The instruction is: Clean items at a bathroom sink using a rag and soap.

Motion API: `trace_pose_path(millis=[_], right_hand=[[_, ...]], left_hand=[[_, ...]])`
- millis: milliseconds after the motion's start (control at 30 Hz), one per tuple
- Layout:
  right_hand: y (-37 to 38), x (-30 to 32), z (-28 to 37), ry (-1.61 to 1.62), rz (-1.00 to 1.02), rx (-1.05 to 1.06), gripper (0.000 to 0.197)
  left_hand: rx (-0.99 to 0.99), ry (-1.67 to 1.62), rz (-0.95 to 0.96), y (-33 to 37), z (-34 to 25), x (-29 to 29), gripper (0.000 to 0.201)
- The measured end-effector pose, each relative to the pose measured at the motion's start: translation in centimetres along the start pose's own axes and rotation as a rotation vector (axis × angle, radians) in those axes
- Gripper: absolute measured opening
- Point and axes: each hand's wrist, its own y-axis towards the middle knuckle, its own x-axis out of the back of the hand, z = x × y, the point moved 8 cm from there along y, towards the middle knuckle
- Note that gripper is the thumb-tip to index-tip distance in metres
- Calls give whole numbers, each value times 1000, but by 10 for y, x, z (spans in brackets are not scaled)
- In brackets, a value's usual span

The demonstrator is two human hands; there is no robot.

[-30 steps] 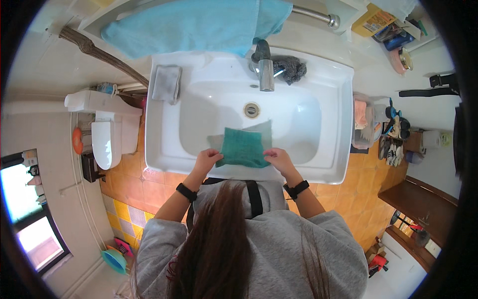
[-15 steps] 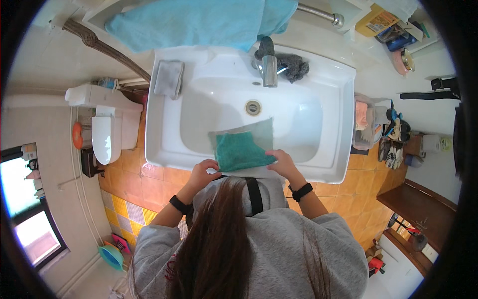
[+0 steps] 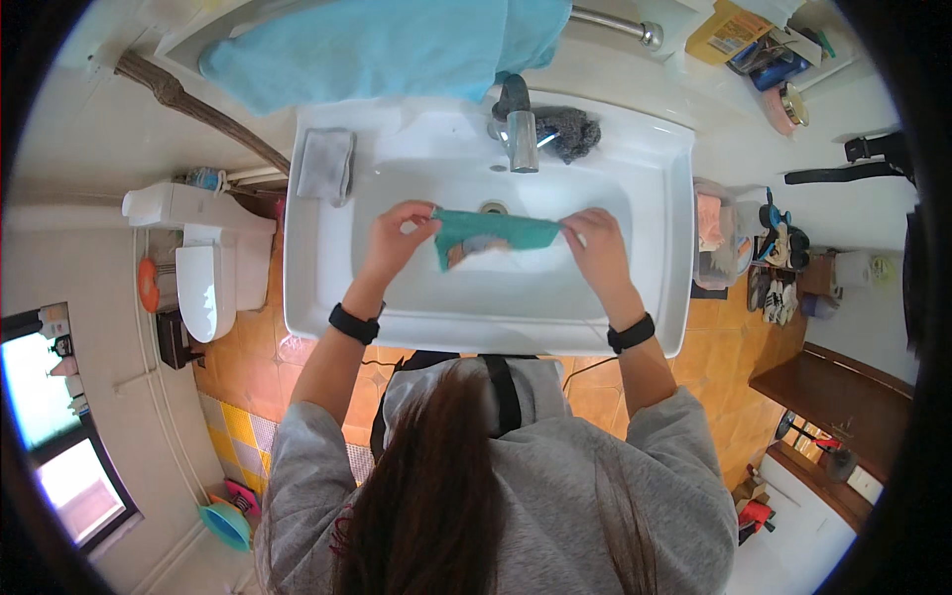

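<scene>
A small green cloth (image 3: 496,230) is stretched between my two hands over the basin of the white sink (image 3: 666,248). My left hand (image 3: 399,236) pinches its left upper corner, and my right hand (image 3: 595,246) pinches the right one. The cloth's lower part hangs blurred, with a pale and brownish patch on it. Behind the cloth the drain (image 3: 493,207) is partly hidden. At the sink's back stands a chrome faucet (image 3: 522,139), with a dark grey bunched cloth (image 3: 570,131) beside it. A folded grey cloth (image 3: 326,165) lies over the sink's left back corner.
A light blue towel (image 3: 377,50) hangs behind the sink from a metal rail (image 3: 610,25). Left of the sink stand a wooden pole (image 3: 203,109) and a toilet (image 3: 198,283). A clear plastic bin (image 3: 722,243) is at the right. Orange tiles (image 3: 729,347) cover the floor.
Both hands have moved forward from the sink's front edge to above the basin, lifting the green cloth with them. The cloth now hangs from its corners, near the drain.
</scene>
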Motion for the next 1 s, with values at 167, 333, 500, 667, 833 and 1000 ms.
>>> trace_pose_path(millis=[167,333,500,667,833,1000], right_hand=[[6,32,19,-94,-90,45,11],[-26,-45,-20,-90,105,20,9],[-74,-148,-55,-223,494,12,11],[-88,-178,-63,-130,622,-14,9],[-26,-167,-90,-83,581,-180,11],[5,-163,-152,-238,215,-480,27]], left_hand=[[-157,82,81,10,-27,-2,11],[-23,177,172,-12,36,-15,11],[282,389,477,-46,132,-40,12],[365,415,577,-47,154,-49,19],[500,282,267,3,187,-38,21],[539,381,-49,21,226,-37,32]])
